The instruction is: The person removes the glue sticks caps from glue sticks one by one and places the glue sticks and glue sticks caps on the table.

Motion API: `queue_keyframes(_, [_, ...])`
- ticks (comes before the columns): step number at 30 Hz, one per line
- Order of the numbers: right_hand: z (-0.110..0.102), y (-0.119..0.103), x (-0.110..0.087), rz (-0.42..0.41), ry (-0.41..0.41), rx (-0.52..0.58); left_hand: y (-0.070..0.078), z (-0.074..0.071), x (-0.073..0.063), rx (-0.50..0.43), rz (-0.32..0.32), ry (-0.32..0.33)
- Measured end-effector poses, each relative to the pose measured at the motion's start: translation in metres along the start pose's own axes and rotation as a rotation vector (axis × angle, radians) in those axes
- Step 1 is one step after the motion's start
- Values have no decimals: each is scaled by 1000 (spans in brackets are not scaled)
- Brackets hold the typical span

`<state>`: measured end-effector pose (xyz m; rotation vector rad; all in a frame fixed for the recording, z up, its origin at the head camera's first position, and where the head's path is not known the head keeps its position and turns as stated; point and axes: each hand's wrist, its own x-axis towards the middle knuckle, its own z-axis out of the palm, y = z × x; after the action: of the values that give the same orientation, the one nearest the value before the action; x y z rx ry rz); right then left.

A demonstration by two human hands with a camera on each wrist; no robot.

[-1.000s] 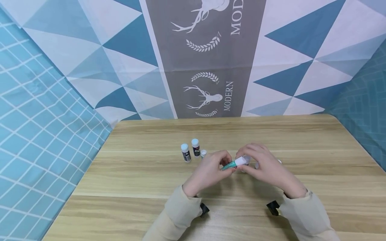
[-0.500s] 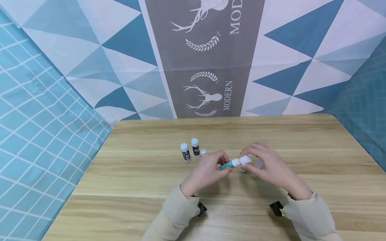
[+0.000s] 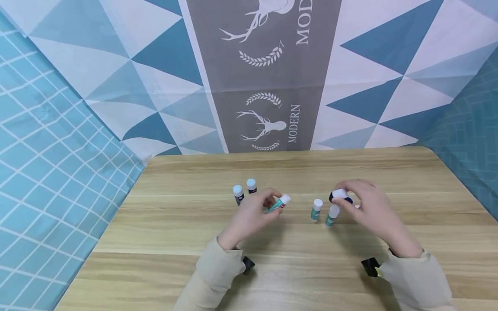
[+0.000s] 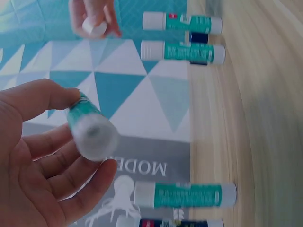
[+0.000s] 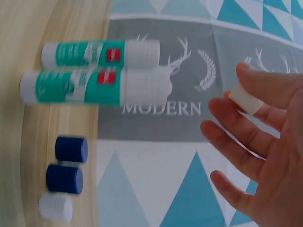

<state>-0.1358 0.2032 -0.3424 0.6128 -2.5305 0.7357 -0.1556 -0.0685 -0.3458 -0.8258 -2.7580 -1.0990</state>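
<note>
My left hand [image 3: 249, 216] grips a green glue stick [image 4: 90, 123], tilted, its white end facing the left wrist camera. Between thumb and fingers of my right hand [image 3: 373, 211] is a small white cap [image 5: 245, 100], apart from the stick. Two upright green glue sticks with white tops, one nearer the left hand [image 3: 315, 211] and one nearer the right hand [image 3: 332, 217], stand between my hands. Past the left hand stands another green glue stick [image 4: 189, 195], mostly hidden in the head view.
Two dark blue glue sticks with white tops, one in front [image 3: 238, 194] and one behind [image 3: 251, 185], stand beyond my left hand. Near my right hand two dark blue caps [image 5: 71, 149] and a white cap [image 5: 56, 207] rest on the wooden table [image 3: 186, 233]. A patterned cloth hangs behind.
The white cap has come off the green glue stick in my right hand. My hands have moved apart, left hand leftward with the stick, right hand rightward with the cap.
</note>
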Motion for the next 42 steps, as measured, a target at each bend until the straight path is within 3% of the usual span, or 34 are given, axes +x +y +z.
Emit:
queue_keyframes(4, [-5,8,-5,96,-20,-58,-9,-8,-3,5,-24,34])
queue_keyframes(9, [-9,21,-11,189,-87,-108,-18,-21,-5,-27,-120,5])
queue_keyframes(15, [-9,31,-15,250,-169,-128,-23,-29,-5,95,-180,24])
queue_keyframes(27, [-8,50,-23,411,-250,-181,-33,-20,-5,226,-204,27])
queue_keyframes(42, [-5,67,-35,544,-517,-212,-34,-13,-7,324,-243,12])
